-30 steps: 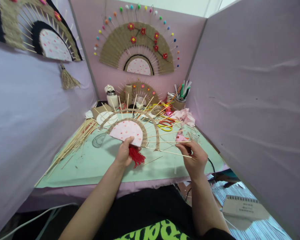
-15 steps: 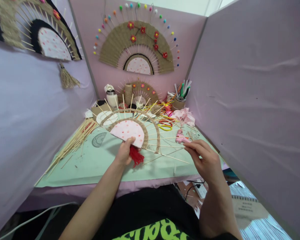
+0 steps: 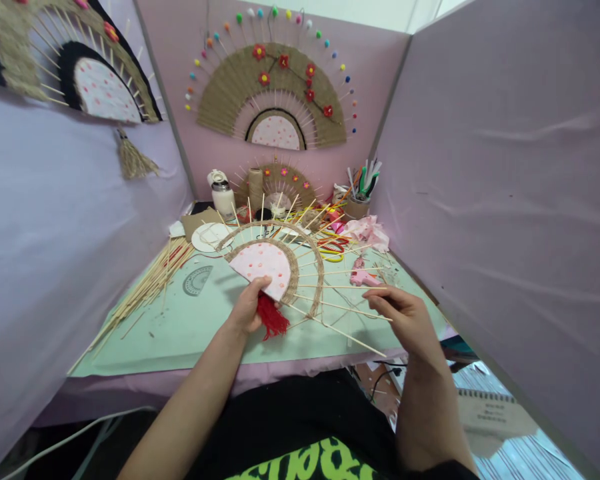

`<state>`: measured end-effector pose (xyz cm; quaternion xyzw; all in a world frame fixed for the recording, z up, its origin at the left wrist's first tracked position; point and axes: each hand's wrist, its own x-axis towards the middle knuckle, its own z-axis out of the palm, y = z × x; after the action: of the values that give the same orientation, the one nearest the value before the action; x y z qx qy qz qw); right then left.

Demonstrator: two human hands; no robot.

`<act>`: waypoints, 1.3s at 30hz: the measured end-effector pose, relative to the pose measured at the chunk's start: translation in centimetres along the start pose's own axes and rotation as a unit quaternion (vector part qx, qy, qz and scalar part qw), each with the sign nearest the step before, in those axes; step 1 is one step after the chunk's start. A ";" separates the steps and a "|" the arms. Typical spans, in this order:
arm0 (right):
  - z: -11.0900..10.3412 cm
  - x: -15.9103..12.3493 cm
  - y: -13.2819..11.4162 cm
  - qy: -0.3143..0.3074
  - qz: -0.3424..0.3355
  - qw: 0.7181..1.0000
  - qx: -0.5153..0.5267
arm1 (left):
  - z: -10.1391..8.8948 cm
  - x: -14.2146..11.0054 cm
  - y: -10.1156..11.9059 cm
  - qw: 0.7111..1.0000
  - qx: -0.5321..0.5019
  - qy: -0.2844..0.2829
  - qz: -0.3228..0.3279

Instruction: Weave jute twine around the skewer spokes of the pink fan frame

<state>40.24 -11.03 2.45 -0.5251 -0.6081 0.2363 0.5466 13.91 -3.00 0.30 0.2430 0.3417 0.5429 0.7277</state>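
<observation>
Left hand (image 3: 250,308) is closed on the straight lower edge of the unfinished fan (image 3: 260,263), thumb over the dotted half-circle, fingers underneath. Beside it hangs a red tassel (image 3: 273,319). Level with it, the right hand (image 3: 367,295) has thumb and fingers nearly together at the outer ends of the bare sticks (image 3: 344,305); whether it actually pinches one, I cannot tell.

Over the last second the fan has turned, its right end dipping: the lowest stick now points further down toward the table's near edge. The right hand, curled around the sticks a second ago, is now at their ends with its fingers straighter. That seems to bring the lower sticks into easier reach for handling one by one.

Just past the right hand lies a pink glue gun (image 3: 365,277) on the green tabletop (image 3: 190,340). Farther back are scissors (image 3: 333,256), then a white bottle (image 3: 223,200); beyond them, a finished-looking fan (image 3: 290,80) hangs on the pink panel.
</observation>
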 end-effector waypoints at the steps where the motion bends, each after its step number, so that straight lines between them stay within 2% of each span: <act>1: 1.1 0.3 0.2 0.004 0.017 1.000 0.020 | 0.0 0.0 0.0 1.000 -0.003 -0.005 -0.004; 7: 9.5 2.2 1.0 -0.013 0.099 0.982 0.158 | -0.2 -0.3 0.2 0.999 -0.013 -0.032 -0.042; 9: 11.4 2.4 1.0 -0.009 0.121 0.973 0.197 | -0.3 -0.3 0.2 0.998 -0.022 -0.039 -0.048; 11: 12.4 2.3 0.9 -0.006 0.136 0.967 0.217 | -0.4 -0.2 0.3 0.997 -0.039 -0.037 -0.046; 15: 12.4 1.3 0.5 -0.008 0.124 0.967 0.221 | -0.3 0.0 0.5 0.995 -0.086 -0.026 -0.034; 21: 12.2 0.5 0.7 -0.057 0.097 0.978 0.177 | 0.1 0.2 0.8 0.994 -0.111 -0.006 -0.015; 23: 12.0 0.6 1.1 -0.029 0.069 0.984 0.159 | 0.1 0.3 0.8 0.994 -0.113 0.004 -0.010; 26: 11.3 0.5 1.3 0.053 0.000 0.990 0.132 | -0.1 0.5 0.6 0.993 -0.116 0.013 0.000; 29: 11.0 0.3 0.6 0.120 -0.052 0.983 0.130 | -0.3 0.8 0.4 0.993 -0.114 0.021 0.012; 31: 11.2 0.3 0.0 0.155 -0.059 0.978 0.125 | -0.3 0.9 0.3 0.994 -0.108 0.029 0.018; 34: 11.7 0.4 -0.8 0.176 -0.041 0.978 0.106 | -0.3 0.9 0.1 0.994 -0.101 0.034 0.028; 39: 12.0 0.6 -1.2 0.153 -0.024 0.983 0.097 | -0.2 0.7 0.0 0.994 -0.091 0.045 0.039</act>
<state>28.95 -7.49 0.25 -0.4850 -0.5040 0.1978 0.6868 13.90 -2.30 -0.04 0.1641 0.3135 0.6098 0.7092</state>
